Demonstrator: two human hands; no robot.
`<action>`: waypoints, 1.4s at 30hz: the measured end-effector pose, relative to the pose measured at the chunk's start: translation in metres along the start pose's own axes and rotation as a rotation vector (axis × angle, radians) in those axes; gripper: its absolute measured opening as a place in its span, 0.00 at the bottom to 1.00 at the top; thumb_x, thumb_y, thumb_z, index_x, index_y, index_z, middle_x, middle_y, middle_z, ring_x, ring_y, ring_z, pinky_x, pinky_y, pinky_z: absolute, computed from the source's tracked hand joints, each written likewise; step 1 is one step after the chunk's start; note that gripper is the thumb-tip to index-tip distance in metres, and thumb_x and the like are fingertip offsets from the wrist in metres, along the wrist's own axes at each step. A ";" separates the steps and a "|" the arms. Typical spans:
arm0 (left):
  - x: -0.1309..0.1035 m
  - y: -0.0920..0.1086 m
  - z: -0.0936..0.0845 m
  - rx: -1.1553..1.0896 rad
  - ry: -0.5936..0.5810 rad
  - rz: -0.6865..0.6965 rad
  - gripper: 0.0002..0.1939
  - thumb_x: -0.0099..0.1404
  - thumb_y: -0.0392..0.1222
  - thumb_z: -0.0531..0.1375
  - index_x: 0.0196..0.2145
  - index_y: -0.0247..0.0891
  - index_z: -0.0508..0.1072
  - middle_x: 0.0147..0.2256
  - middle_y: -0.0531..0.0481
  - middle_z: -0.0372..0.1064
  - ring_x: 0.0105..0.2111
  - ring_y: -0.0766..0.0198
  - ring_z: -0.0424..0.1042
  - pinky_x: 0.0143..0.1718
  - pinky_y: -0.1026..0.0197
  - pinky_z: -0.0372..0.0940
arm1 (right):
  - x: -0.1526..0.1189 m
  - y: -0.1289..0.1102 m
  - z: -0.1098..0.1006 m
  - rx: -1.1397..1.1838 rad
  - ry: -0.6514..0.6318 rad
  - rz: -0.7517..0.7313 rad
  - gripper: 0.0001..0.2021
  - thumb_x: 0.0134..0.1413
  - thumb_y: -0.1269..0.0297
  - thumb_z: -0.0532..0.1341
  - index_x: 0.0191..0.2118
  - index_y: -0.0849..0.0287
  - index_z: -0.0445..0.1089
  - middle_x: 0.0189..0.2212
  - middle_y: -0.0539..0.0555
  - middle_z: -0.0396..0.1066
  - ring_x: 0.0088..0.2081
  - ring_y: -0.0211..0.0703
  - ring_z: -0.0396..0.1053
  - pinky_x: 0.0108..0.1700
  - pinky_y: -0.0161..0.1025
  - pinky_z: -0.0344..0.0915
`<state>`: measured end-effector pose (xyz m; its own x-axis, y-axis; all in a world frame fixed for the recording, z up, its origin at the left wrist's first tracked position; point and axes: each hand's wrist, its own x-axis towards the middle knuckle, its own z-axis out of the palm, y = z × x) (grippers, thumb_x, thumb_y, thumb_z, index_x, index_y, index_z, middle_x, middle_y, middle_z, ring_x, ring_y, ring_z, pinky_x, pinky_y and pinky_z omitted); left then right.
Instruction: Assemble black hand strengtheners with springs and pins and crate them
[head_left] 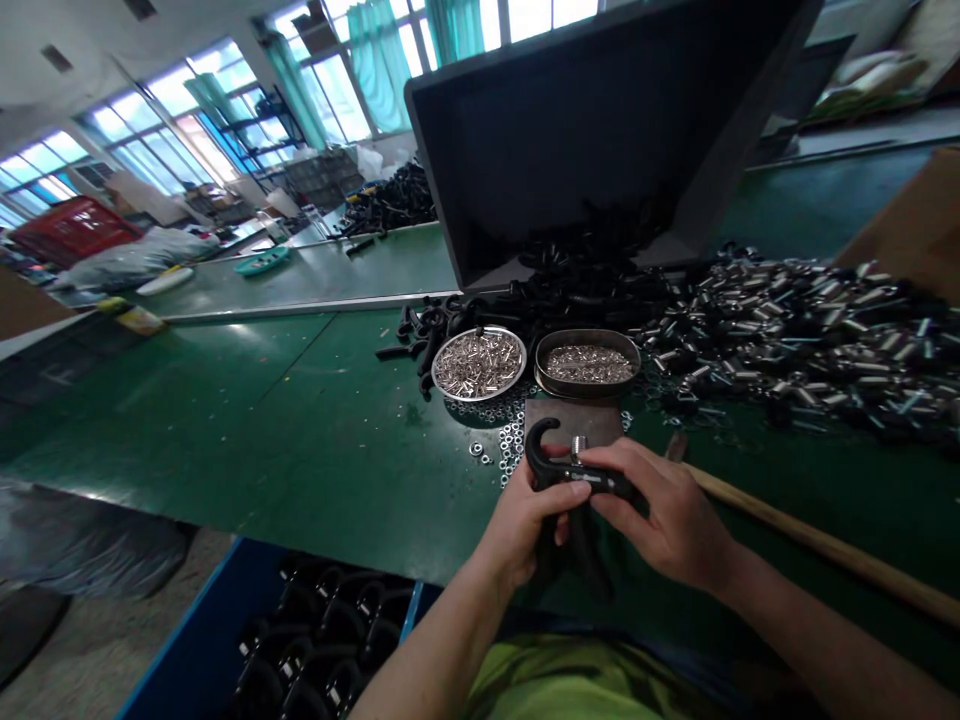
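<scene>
Both hands hold a black hook-ended handle part (546,440) above the near edge of the green bench. It has a curved hook at its left end, a silver threaded post standing up from it, and dark legs hanging below. My left hand (517,520) is closed round the hook side, its thumb along the front. My right hand (667,510) grips the right end between thumb and fingers. Just beyond the hands lies a flat metal plate (536,412). Loose nuts (511,445) are scattered to its left. A round dish of small metal pins (480,363) stands farther back.
An oval tin (589,385) of small metal pieces stands beside the dish. A large dark bin (435,180) lies tipped behind black parts. Silver-ended parts (810,340) heap at right, near a wooden-handled hammer (817,545). A blue crate (187,635) of black parts sits below left.
</scene>
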<state>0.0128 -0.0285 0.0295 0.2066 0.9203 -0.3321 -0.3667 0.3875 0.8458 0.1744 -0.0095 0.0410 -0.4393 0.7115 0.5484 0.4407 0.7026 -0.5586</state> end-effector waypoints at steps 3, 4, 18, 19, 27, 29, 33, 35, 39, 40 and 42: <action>0.001 -0.002 -0.005 0.075 0.086 0.072 0.36 0.48 0.43 0.68 0.53 0.42 0.60 0.30 0.56 0.66 0.19 0.73 0.62 0.18 0.70 0.57 | -0.006 0.007 0.003 0.017 0.009 0.153 0.11 0.61 0.58 0.52 0.42 0.57 0.67 0.32 0.55 0.72 0.34 0.43 0.71 0.36 0.38 0.65; 0.001 -0.001 -0.007 0.149 0.124 0.132 0.39 0.46 0.41 0.69 0.55 0.43 0.58 0.34 0.54 0.68 0.24 0.71 0.66 0.23 0.68 0.62 | -0.008 0.010 0.005 0.077 -0.038 0.288 0.14 0.62 0.56 0.49 0.42 0.57 0.67 0.29 0.54 0.72 0.31 0.42 0.70 0.34 0.38 0.65; -0.003 -0.014 -0.013 0.458 0.162 0.360 0.40 0.49 0.37 0.68 0.57 0.44 0.55 0.54 0.48 0.61 0.53 0.57 0.63 0.56 0.56 0.56 | 0.020 -0.001 0.027 0.094 -0.275 0.513 0.12 0.60 0.58 0.52 0.28 0.57 0.59 0.26 0.50 0.67 0.30 0.40 0.66 0.31 0.37 0.57; -0.003 -0.015 -0.015 0.493 0.161 0.377 0.40 0.48 0.37 0.68 0.57 0.44 0.55 0.55 0.48 0.60 0.54 0.56 0.62 0.57 0.55 0.55 | 0.019 -0.003 0.026 0.067 -0.298 0.491 0.11 0.61 0.58 0.52 0.29 0.57 0.60 0.27 0.51 0.68 0.31 0.40 0.67 0.32 0.37 0.58; 0.012 -0.007 -0.021 0.660 -0.003 0.348 0.39 0.46 0.33 0.67 0.54 0.42 0.57 0.47 0.49 0.66 0.47 0.59 0.67 0.51 0.57 0.59 | 0.021 0.006 0.026 -0.250 -0.498 0.333 0.13 0.63 0.63 0.47 0.39 0.62 0.67 0.35 0.59 0.72 0.36 0.46 0.71 0.35 0.39 0.60; 0.024 -0.007 -0.021 0.682 -0.008 0.296 0.40 0.46 0.37 0.68 0.55 0.42 0.56 0.46 0.49 0.67 0.44 0.59 0.68 0.48 0.57 0.61 | 0.027 0.020 0.024 -0.298 -0.541 0.384 0.16 0.64 0.59 0.47 0.40 0.62 0.68 0.35 0.60 0.73 0.36 0.48 0.72 0.35 0.40 0.61; 0.060 0.000 -0.031 0.922 0.045 0.357 0.34 0.51 0.45 0.66 0.55 0.42 0.61 0.45 0.47 0.68 0.44 0.57 0.68 0.46 0.55 0.62 | 0.054 0.052 0.018 -0.450 -0.695 0.394 0.18 0.60 0.53 0.51 0.33 0.59 0.72 0.30 0.60 0.75 0.34 0.52 0.73 0.32 0.41 0.62; 0.078 0.013 -0.044 1.101 0.157 0.481 0.23 0.57 0.44 0.63 0.50 0.39 0.67 0.45 0.45 0.68 0.46 0.56 0.67 0.48 0.55 0.61 | 0.075 0.063 0.020 -0.514 -0.681 0.370 0.15 0.59 0.56 0.54 0.32 0.59 0.73 0.30 0.61 0.75 0.35 0.53 0.73 0.33 0.42 0.62; 0.105 0.054 -0.074 1.504 0.499 0.470 0.12 0.64 0.42 0.56 0.43 0.37 0.72 0.43 0.44 0.68 0.46 0.57 0.65 0.48 0.58 0.60 | 0.122 0.072 0.043 -0.519 -0.549 0.310 0.10 0.59 0.63 0.55 0.37 0.57 0.74 0.38 0.59 0.75 0.43 0.51 0.71 0.39 0.41 0.63; 0.111 0.063 -0.080 1.583 0.552 0.428 0.12 0.63 0.42 0.56 0.42 0.37 0.73 0.43 0.44 0.68 0.46 0.56 0.65 0.47 0.58 0.60 | 0.133 0.072 0.052 -0.510 -0.528 0.288 0.10 0.59 0.64 0.55 0.38 0.56 0.74 0.40 0.58 0.74 0.45 0.50 0.69 0.41 0.41 0.63; 0.120 0.075 -0.088 1.676 0.585 0.361 0.11 0.61 0.43 0.58 0.39 0.38 0.74 0.42 0.44 0.69 0.46 0.55 0.65 0.45 0.59 0.60 | 0.154 0.071 0.070 -0.496 -0.507 0.253 0.10 0.59 0.64 0.55 0.38 0.58 0.73 0.42 0.58 0.73 0.49 0.50 0.66 0.44 0.41 0.63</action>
<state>-0.0701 0.1163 0.0163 -0.1147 0.9791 0.1680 0.9640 0.0688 0.2569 0.0833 0.1497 0.0417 -0.5321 0.8465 0.0197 0.8239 0.5230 -0.2181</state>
